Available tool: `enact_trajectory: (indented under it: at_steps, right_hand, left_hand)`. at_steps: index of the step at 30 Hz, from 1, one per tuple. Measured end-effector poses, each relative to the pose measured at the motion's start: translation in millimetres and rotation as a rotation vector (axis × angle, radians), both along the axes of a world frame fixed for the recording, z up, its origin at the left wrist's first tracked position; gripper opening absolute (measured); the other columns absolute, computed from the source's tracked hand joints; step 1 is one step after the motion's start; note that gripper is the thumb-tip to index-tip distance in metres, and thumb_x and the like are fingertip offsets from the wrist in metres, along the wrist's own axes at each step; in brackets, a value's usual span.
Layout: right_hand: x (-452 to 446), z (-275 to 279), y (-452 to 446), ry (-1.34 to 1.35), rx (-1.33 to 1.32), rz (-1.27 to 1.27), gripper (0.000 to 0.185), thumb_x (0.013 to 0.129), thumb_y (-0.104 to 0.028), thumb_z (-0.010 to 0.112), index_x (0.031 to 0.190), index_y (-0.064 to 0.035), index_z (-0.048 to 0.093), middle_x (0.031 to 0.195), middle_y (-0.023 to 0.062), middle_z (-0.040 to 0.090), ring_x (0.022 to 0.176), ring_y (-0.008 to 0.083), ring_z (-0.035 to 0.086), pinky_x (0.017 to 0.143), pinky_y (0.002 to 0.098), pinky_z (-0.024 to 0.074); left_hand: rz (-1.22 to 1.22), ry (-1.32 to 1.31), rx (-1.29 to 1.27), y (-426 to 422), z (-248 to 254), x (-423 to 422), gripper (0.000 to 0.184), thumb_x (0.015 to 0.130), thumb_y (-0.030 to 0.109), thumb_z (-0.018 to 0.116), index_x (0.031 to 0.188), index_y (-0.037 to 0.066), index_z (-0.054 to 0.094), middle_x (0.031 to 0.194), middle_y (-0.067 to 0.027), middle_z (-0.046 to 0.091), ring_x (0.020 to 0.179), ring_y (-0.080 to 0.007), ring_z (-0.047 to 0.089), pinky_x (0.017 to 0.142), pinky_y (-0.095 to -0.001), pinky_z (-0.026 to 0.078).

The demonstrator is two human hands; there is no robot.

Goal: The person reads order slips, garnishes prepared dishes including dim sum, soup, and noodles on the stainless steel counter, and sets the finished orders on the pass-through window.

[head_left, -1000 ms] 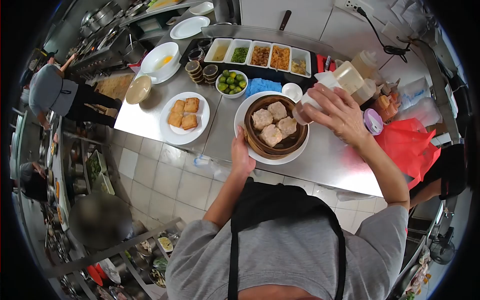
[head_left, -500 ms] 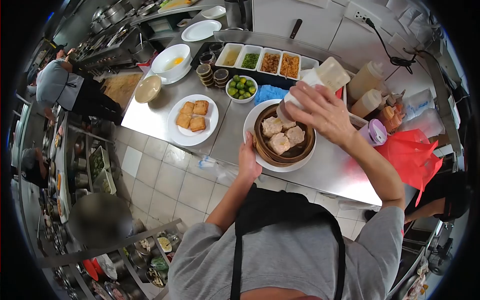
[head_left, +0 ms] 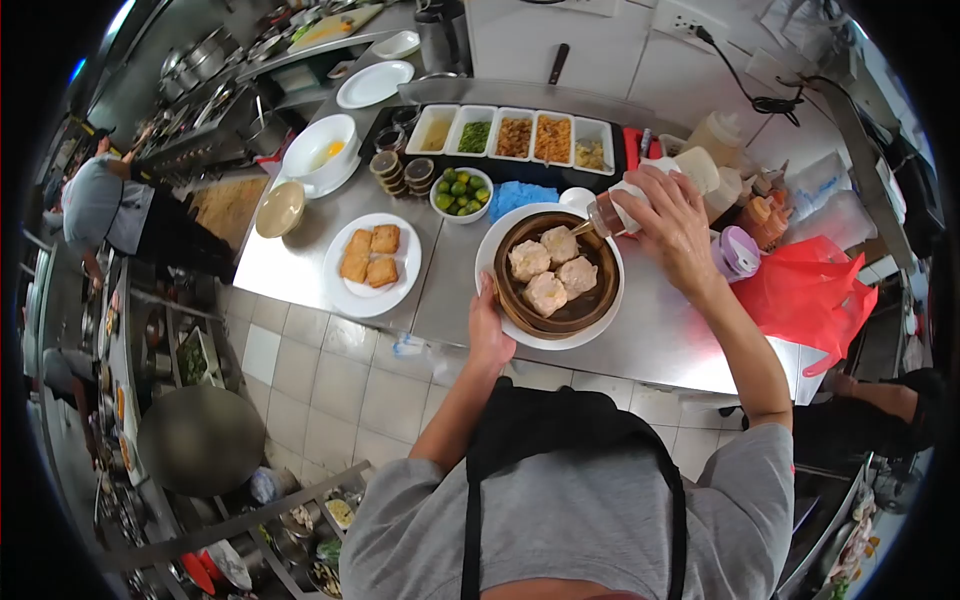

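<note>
Along the steel counter (head_left: 450, 290), I have bare room between the plate of fried squares (head_left: 342, 292) and my left hand (head_left: 490, 335), thumb at the white plate (head_left: 612, 300), other fingers hidden. There, near the counter's front edge, sits the bamboo steamer (head_left: 540, 325) with four dumplings (head_left: 546, 294). My right hand (head_left: 668, 222) grips the tilted bottle (head_left: 628, 205), shifted since earlier toward the steamer's right rim.

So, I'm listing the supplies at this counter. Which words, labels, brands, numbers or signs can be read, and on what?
No text can be read here.
Clear plastic bag: blue marks, too blurred.
Purple lid: pale shape, too small to tell if it's lettering.
Bottle in the right hand: no legible label.
</note>
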State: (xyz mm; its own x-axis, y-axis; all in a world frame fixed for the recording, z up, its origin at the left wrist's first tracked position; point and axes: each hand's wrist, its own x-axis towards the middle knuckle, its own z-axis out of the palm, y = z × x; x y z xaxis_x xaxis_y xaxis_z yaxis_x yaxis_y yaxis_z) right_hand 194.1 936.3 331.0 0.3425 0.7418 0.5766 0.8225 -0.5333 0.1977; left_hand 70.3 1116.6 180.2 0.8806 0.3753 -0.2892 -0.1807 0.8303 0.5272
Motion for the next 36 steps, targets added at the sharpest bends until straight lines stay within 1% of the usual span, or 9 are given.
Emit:
enact_trajectory:
  at_steps: [5,11,14,18,23,28,30,33,36]
  right_hand:
    - [-2.4,-8.6,-15.5,0.056,0.086,-0.074,0.041,0.062,-0.005,0.062,0.101,-0.0147,0.052,0.102,0.0045,0.053,0.104,0.0227,0.047,0.09,0.0383,0.0338]
    - [24.9,-26.1,-30.9,0.511,0.736,-0.243,0.047,0.061,-0.006,0.068,0.103,-0.0034,0.047,0.099,0.0154,0.051,0.096,0.0333,0.049,0.083,0.0383,0.0382]
    - [64.3,-45.3,-34.9,0.391,0.998,-0.375,0.048,0.064,-0.008,0.068,0.105,-0.001,0.043,0.098,0.0183,0.05,0.093,0.0357,0.049,0.079,0.0384,0.0407]
    - [104.9,-93.7,-44.2,0.109,0.994,-0.561,0.051,0.064,-0.009,0.068,0.105,0.0006,0.04,0.099,0.0205,0.048,0.093,0.0379,0.049,0.079,0.0392,0.0411]
    - [125.2,-145.0,-57.7,0.463,1.191,-0.746,0.054,0.058,-0.008,0.072,0.1,0.0002,0.038,0.1,0.0227,0.049,0.095,0.0403,0.049,0.079,0.044,0.0406]
    - [81.3,-133.7,-42.6,0.123,0.936,-0.756,0.078,0.068,-0.011,0.068,0.129,0.0022,0.021,0.12,0.0274,0.037,0.108,0.0413,0.039,0.088,0.0428,0.0364]
    - [33.8,-135.6,-37.8,0.283,0.951,-0.656,0.056,0.077,-0.025,0.061,0.119,0.0044,0.038,0.11,0.0259,0.047,0.1,0.0407,0.047,0.081,0.0429,0.04]
    - [-45.7,-125.3,-49.0,1.43,0.882,-0.537,0.057,0.085,-0.051,0.042,0.091,0.0033,0.059,0.067,0.0117,0.058,0.063,0.0204,0.056,0.058,0.0327,0.0437]
    - [-97.7,-159.6,-52.7,1.617,1.227,-0.528,0.056,0.085,-0.052,0.042,0.09,0.0008,0.059,0.069,0.0075,0.057,0.064,0.0114,0.051,0.056,0.0288,0.0423]
  left_hand:
    - [-0.065,0.044,0.024,1.3,-6.3,9.4,0.037,0.091,0.029,0.04,0.115,0.001,0.041,0.109,-0.009,0.052,0.1,-0.019,0.051,0.086,-0.0345,0.043]
    - [-0.121,-0.007,0.039,-1.4,-4.6,16.1,0.04,0.092,0.032,0.036,0.117,0.002,0.041,0.113,-0.0099,0.051,0.104,-0.0219,0.05,0.089,-0.0366,0.041]
    - [-0.168,-0.031,0.045,1.3,-10.1,14.4,0.042,0.092,0.034,0.035,0.119,0.002,0.041,0.118,-0.01,0.049,0.107,-0.0223,0.049,0.09,-0.0366,0.04]
    - [-0.175,-0.05,0.055,2.7,-12.8,10.4,0.044,0.091,0.035,0.036,0.12,0.003,0.041,0.121,-0.0093,0.047,0.108,-0.0214,0.048,0.093,-0.0362,0.038]
    - [-0.223,-0.1,0.072,7.3,-18.0,3.2,0.039,0.092,0.027,0.033,0.118,0.0,0.042,0.118,-0.0119,0.049,0.106,-0.024,0.05,0.091,-0.0365,0.04]
    - [-0.268,-0.086,0.16,10.2,-23.1,0.6,0.037,0.089,0.022,0.035,0.116,-0.001,0.043,0.115,-0.0131,0.051,0.104,-0.0246,0.051,0.089,-0.0366,0.043]
    - [-0.288,-0.09,0.161,7.5,-24.2,0.5,0.038,0.089,0.023,0.036,0.116,-0.002,0.043,0.115,-0.0131,0.051,0.104,-0.0247,0.051,0.088,-0.0367,0.043]
    - [-0.363,-0.048,0.123,3.5,-40.1,3.1,0.041,0.088,0.027,0.037,0.118,0.0,0.042,0.116,-0.0133,0.05,0.104,-0.0259,0.051,0.089,-0.0383,0.042]
    - [-0.549,0.037,0.12,-8.9,-45.2,4.0,0.045,0.088,0.033,0.034,0.12,0.002,0.042,0.118,-0.0128,0.049,0.106,-0.0277,0.049,0.091,-0.041,0.04]
